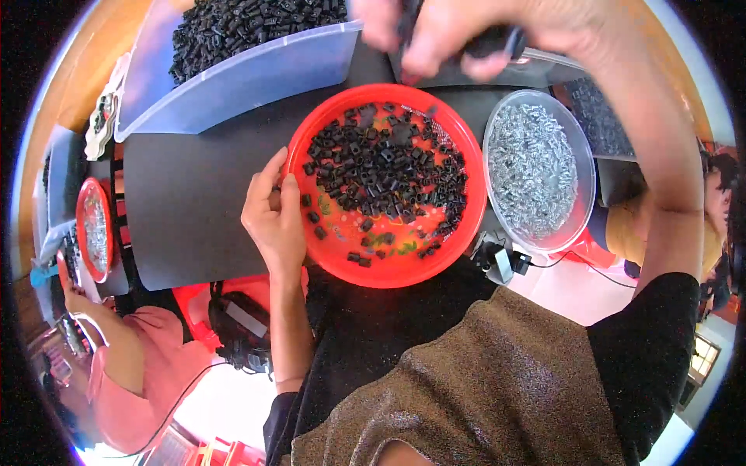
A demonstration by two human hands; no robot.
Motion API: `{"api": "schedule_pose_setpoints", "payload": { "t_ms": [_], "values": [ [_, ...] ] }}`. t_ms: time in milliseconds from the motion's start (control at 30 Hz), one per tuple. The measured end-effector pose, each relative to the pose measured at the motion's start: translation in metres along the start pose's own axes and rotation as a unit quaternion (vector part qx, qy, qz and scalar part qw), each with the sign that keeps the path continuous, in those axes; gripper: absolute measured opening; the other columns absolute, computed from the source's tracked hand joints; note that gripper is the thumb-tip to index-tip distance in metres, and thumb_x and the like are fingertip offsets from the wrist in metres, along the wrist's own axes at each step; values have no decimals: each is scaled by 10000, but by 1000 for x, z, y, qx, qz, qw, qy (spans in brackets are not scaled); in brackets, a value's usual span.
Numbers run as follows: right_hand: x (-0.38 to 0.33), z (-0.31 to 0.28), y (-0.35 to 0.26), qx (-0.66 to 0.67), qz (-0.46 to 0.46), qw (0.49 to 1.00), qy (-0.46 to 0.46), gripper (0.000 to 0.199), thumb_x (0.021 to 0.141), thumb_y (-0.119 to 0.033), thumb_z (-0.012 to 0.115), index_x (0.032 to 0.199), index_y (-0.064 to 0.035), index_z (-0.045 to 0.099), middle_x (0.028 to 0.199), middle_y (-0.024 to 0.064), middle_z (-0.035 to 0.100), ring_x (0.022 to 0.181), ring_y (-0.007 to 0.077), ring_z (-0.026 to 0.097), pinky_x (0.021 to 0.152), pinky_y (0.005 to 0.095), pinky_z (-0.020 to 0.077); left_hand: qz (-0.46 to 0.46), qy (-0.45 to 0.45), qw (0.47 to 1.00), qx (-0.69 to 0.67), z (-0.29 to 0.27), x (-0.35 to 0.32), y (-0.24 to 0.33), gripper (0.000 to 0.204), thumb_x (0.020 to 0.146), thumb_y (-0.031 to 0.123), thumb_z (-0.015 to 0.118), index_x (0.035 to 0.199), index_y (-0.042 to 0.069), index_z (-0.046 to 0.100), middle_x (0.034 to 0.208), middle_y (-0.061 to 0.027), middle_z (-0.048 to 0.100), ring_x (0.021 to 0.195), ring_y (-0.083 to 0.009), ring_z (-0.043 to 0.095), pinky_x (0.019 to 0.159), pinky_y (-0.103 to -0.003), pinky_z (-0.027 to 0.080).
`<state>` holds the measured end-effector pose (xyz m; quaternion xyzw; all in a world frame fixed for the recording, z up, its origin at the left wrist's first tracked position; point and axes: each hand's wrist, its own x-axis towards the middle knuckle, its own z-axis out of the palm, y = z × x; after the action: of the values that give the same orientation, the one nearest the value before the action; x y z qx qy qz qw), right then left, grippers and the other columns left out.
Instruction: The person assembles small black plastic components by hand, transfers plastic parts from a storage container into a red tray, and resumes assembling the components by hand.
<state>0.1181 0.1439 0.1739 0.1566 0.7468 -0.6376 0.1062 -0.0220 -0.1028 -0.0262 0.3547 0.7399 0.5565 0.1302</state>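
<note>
A round red plastic basin [373, 278] stands in front of me, holding a heap of small black plastic parts [385, 167]. My left hand [272, 221] grips its left rim, fingers on the outside and the tip up by the edge. Beyond the far rim, my right hand [443, 39] is raised and blurred by motion. Its fingers are closed around a dark object [497, 43] whose kind I cannot make out. A few black pieces near the basin's far side look smeared, as if in motion.
A translucent bin [241, 89] of black parts stands at the far left. To the right is an oval clear tub [587, 186] full of small silvery metal pieces [536, 171]. The dark tabletop [194, 202] lies left. A person in pink [155, 365] sits at left.
</note>
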Motion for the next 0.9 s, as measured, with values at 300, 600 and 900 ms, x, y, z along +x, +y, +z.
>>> {"api": "schedule_pose_setpoints", "payload": {
  "t_ms": [300, 600, 900],
  "values": [
    [57, 88, 69, -374, -79, 921, -71, 385, 750, -233, 739, 1054, -19, 640, 1071, 201, 594, 1065, 343, 587, 904, 442, 472, -4, 4, 999, -37, 2, 1, -1, 306, 921, -25, 560, 1213, -3, 650, 924, -21, 592, 718, -31, 506, 613, -183, 422],
    [6, 10, 7, -141, 5, 990, 13, 377, 923, -296, 632, 1169, -11, 648, 995, 150, 695, 853, 220, 674, 616, 311, 562, -28, -4, 999, -33, 1, 0, 1, 318, 912, -41, 560, 1215, 1, 648, 931, -27, 597, 755, -46, 552, 638, -189, 448],
    [26, -129, 95, -312, 304, 880, 189, 542, 907, -425, 633, 1339, -115, 534, 1228, 126, 593, 966, 262, 624, 741, 441, 573, -4, -3, 1000, -13, 0, 0, 4, 335, 909, -42, 558, 1229, 9, 643, 908, -17, 596, 733, -49, 544, 618, -196, 435]
  ]
}}
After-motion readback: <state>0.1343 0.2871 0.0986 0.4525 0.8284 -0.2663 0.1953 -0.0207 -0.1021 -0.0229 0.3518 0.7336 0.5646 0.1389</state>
